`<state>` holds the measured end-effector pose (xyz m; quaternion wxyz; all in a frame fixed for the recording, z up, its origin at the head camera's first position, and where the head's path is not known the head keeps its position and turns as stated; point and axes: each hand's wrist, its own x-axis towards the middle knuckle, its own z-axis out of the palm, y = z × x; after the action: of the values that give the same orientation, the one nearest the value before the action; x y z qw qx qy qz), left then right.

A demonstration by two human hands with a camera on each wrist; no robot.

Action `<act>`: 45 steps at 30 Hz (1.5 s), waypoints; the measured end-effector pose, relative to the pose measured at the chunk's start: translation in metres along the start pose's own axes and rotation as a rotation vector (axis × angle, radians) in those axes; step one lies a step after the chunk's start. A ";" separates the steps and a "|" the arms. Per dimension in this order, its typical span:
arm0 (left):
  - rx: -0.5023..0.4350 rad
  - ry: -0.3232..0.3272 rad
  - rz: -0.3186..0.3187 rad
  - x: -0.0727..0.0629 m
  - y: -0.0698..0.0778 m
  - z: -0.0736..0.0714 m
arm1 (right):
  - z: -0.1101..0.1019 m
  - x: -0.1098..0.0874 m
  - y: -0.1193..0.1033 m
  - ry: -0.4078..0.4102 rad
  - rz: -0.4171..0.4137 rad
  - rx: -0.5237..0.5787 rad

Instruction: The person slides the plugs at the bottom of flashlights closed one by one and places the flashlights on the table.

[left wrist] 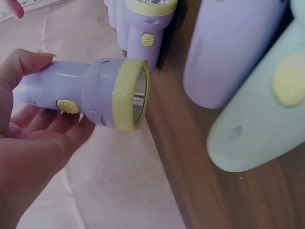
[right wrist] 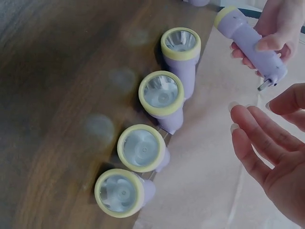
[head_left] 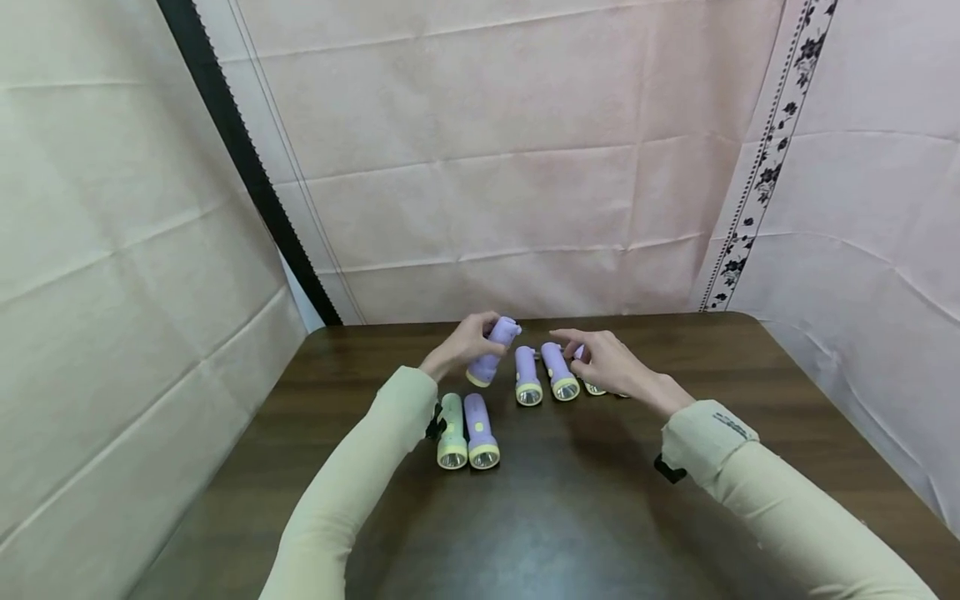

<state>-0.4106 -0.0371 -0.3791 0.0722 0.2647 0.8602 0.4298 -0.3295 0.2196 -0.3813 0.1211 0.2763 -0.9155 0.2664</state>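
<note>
Table (head_left: 600, 533) spreads wide nearside, far edge behind flashlight row (head_left: 558, 371); left hand (head_left: 465, 343) grips purple flashlight (left wrist: 100, 93), right hand (head_left: 609, 360) relaxed.

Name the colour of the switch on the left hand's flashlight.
Yellow; the switch shows best in the left wrist view.

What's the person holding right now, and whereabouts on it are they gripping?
The left hand holds a purple flashlight by its handle, behind the yellow-rimmed head. The right hand holds nothing.
</note>
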 end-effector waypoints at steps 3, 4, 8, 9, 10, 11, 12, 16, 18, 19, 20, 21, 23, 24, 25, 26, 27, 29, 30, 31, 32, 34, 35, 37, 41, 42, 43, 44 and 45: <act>-0.074 -0.044 0.000 -0.003 -0.003 0.000 | 0.002 0.000 0.000 -0.004 -0.018 0.003; -0.091 -0.053 -0.003 -0.004 -0.004 0.001 | 0.003 0.000 0.000 -0.004 -0.024 0.008; -0.120 -0.073 0.000 -0.006 -0.005 0.004 | 0.006 0.002 -0.002 -0.025 -0.042 0.029; -0.125 -0.078 0.005 -0.006 -0.005 0.005 | 0.007 0.002 -0.002 -0.028 -0.045 0.032; -0.127 -0.080 0.012 -0.005 -0.005 0.005 | 0.007 0.003 -0.003 -0.032 -0.048 0.033; -0.129 -0.083 0.018 -0.005 -0.004 0.006 | 0.008 0.003 -0.004 -0.036 -0.052 0.030; -0.135 -0.089 0.021 -0.005 -0.004 0.006 | 0.008 0.004 -0.005 -0.038 -0.055 0.027; -0.154 -0.117 0.015 -0.006 -0.002 0.009 | 0.010 0.006 -0.008 -0.056 -0.066 0.034; -0.167 -0.133 0.010 -0.006 -0.001 0.010 | 0.011 0.006 -0.009 -0.068 -0.068 0.044; -0.170 -0.139 0.012 -0.007 -0.001 0.011 | 0.011 0.006 -0.009 -0.072 -0.069 0.049; -0.175 -0.143 0.016 -0.007 0.000 0.012 | 0.012 0.006 -0.009 -0.076 -0.067 0.053; -0.180 -0.145 0.022 -0.007 0.000 0.012 | 0.012 0.006 -0.009 -0.075 -0.070 0.055; -0.186 -0.151 0.034 -0.007 0.001 0.013 | 0.013 0.005 -0.009 -0.072 -0.069 0.061; -0.192 -0.154 0.038 -0.006 0.002 0.013 | 0.013 0.005 -0.008 -0.072 -0.068 0.063; -0.193 -0.156 0.041 -0.006 0.002 0.014 | 0.012 0.005 -0.008 -0.073 -0.066 0.063; -0.192 -0.158 0.043 -0.006 0.003 0.014 | 0.012 0.005 -0.008 -0.073 -0.066 0.067; -0.193 -0.162 0.042 -0.006 0.003 0.014 | 0.012 0.005 -0.008 -0.074 -0.068 0.066; -0.189 -0.169 0.043 -0.006 0.004 0.014 | 0.010 0.005 -0.008 -0.079 -0.066 0.058; -0.186 -0.173 0.043 -0.006 0.005 0.013 | 0.010 0.005 -0.007 -0.080 -0.068 0.052; -0.182 -0.177 0.046 -0.006 0.006 0.013 | 0.009 0.004 -0.007 -0.079 -0.070 0.046; -0.176 -0.181 0.049 -0.006 0.007 0.013 | 0.009 0.004 -0.007 -0.078 -0.073 0.042; -0.168 -0.186 0.053 -0.005 0.008 0.012 | 0.008 0.004 -0.007 -0.075 -0.076 0.031; -0.163 -0.187 0.053 -0.005 0.008 0.012 | 0.007 0.004 -0.006 -0.075 -0.079 0.028; -0.156 -0.188 0.052 -0.005 0.008 0.012 | 0.007 0.004 -0.007 -0.080 -0.078 0.033; -0.137 -0.196 0.052 -0.004 0.008 0.016 | 0.007 0.004 -0.007 -0.096 -0.068 0.043; -0.136 -0.201 0.054 -0.003 0.008 0.017 | 0.008 0.004 -0.007 -0.099 -0.065 0.044; -0.139 -0.208 0.056 -0.003 0.008 0.019 | 0.008 0.005 -0.006 -0.098 -0.066 0.044; -0.142 -0.211 0.057 -0.002 0.008 0.020 | 0.009 0.005 -0.006 -0.097 -0.069 0.044; -0.146 -0.214 0.058 -0.002 0.008 0.021 | 0.010 0.005 -0.006 -0.094 -0.072 0.045</act>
<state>-0.3982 -0.0194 -0.3861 0.1700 0.3277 0.8062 0.4624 -0.3314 0.2077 -0.3848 0.0811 0.3241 -0.9033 0.2690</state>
